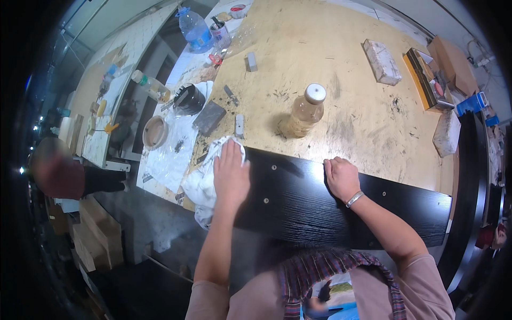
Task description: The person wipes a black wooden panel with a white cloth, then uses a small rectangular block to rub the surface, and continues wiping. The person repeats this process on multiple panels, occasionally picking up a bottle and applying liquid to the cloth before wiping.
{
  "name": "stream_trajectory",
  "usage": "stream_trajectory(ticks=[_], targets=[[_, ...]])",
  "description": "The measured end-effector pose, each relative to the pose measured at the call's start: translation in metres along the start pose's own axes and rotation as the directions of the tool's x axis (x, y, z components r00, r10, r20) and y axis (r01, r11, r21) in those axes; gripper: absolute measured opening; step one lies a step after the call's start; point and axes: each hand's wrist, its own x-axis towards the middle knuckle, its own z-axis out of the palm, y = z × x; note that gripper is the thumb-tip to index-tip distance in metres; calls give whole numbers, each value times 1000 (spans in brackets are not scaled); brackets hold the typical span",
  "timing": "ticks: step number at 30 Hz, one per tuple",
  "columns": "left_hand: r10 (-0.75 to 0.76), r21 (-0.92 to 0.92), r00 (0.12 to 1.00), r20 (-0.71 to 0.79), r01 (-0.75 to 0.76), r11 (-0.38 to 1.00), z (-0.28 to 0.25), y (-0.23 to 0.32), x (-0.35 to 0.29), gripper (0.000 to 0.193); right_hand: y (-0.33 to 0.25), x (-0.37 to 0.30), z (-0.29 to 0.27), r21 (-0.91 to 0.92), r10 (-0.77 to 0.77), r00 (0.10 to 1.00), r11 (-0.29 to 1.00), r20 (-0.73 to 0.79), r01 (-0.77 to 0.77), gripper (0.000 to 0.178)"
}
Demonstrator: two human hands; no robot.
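A long black wood-grain board (298, 205) lies along the near edge of the worktable, with small round metal fittings in its face. At its left end my left hand (231, 173) presses a bunched white cloth (200, 184) against it, fingers together over the cloth. Part of the cloth hangs down beside the board. My right hand (342, 178) is closed over the board's far edge near the middle, its fingertips partly hidden. Beyond the board stands a clear bottle (306, 113) of yellowish liquid with a white cap.
Left of the board are a black cup (189, 100), a round dish (155, 132), a grey block (210, 118) and a lying bottle (152, 86). A large water bottle (194, 31) stands farther back. A wrapped block (382, 62) and open box (426, 80) sit right. Another person (61, 170) is at left.
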Motion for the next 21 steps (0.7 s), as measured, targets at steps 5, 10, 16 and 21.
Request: stream_trajectory(ticks=[5,10,16,21], targets=[[293,-284,945,147,-244,927,12,103,-41,65,-2,0,1,3,6,1000,1000,27,-6,37],[-29,-227,1000,0,28,973,-5,6,-10,54,1,0,-3,7,20,1000,1000,-10,-20,38],[107,-127,990,90,-95,987,-2,40,-54,53,-1,2,3,-9,21,1000,1000,14,-21,40],[-26,51,1000,9,26,998,-6,-18,-18,53,-2,0,2,-2,24,1000,1000,16,-24,41]])
